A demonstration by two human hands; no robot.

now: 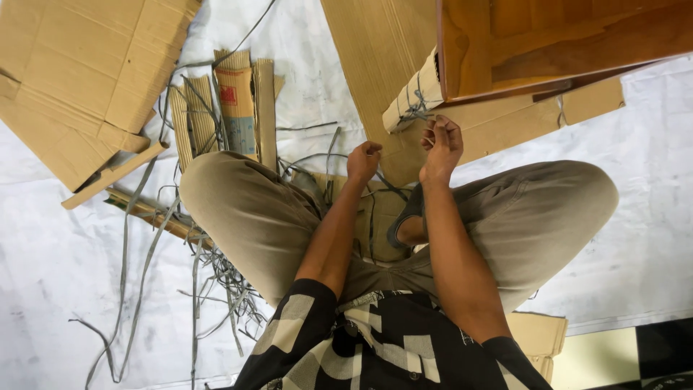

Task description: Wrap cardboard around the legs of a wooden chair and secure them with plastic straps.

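Both grips pinch gray strap ends: right hand (442, 144) at 12 o'clock beside the knot on the wrapped furniture leg (413, 97), left hand (363, 160) lower at 11 holding strap (328, 155). Judged: that leg looks unfinished, its cardboard wrap (426, 83) still bound; cut straps (216, 282) and cardboard sheets (72, 79) litter the floor at 8–10 o'clock.

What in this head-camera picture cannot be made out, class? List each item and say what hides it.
- Wooden furniture piece: cut off by the top edge.
- What the right hand pinches: too small, hidden by curled fingers.
- Whether the left hand grips a grey strap: fist hides it.
- Feet: hidden under the crossed legs.
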